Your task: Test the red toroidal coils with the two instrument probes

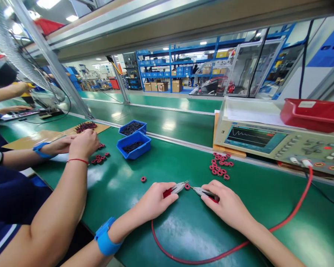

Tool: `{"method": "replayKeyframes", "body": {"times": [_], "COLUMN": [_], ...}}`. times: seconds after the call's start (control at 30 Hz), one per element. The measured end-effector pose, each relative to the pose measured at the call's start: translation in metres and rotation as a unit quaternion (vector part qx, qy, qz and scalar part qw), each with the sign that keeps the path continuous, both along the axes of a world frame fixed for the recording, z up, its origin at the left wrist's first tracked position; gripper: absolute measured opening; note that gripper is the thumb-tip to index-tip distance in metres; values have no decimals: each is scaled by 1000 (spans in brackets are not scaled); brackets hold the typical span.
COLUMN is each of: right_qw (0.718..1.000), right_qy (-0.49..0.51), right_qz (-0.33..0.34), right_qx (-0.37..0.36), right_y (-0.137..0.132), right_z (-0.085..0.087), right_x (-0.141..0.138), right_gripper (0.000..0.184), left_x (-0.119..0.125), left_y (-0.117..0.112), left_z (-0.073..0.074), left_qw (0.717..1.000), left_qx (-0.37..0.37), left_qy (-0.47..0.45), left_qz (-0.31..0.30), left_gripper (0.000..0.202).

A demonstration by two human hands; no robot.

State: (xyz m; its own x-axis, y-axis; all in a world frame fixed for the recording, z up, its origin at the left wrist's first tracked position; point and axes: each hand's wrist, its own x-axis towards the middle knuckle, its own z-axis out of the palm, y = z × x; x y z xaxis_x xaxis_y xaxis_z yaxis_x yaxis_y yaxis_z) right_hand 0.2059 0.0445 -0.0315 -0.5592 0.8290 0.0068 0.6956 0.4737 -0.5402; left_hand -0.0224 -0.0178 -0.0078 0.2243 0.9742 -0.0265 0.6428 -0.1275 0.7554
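Note:
My left hand (158, 199) is closed around a test clip (178, 187) with a red grip and metal jaws. In my right hand (226, 204) is a second test clip (202, 191), pinched between thumb and fingers. Between the two tips sits a small red-and-black wound ring (187, 186), a coil by its look. The left jaws reach its upper left edge and the right jaws point at a thin lead on its right side. Another such ring (143, 179) lies alone to the left. A blue band (108, 237) circles my left wrist.
Many similar rings (219, 165) lie in a group before a tester (250, 137) with a lit waveform screen. From it a red cable (291, 215) loops under my hands. Two blue bins (133, 145) hold dark parts. A co-worker's hands (83, 144) work at left.

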Motion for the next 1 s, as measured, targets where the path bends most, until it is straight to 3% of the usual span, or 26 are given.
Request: {"method": "replayKeyframes", "body": {"times": [0.37, 1.0], "right_qw": [991, 981], "right_qy": [113, 157], "right_qz": [5, -24], "right_qx": [-65, -115], "right_y": [7, 10], "right_z": [5, -2], "right_x": [4, -1], "right_gripper": [20, 30], "left_x": [-3, -2], "left_y": [2, 1], "left_z": [-2, 1], "left_qw": [997, 996], "left_qx": [-62, -68], "left_qy": [-55, -56], "left_qz": [10, 22], "left_gripper": [21, 21]}}
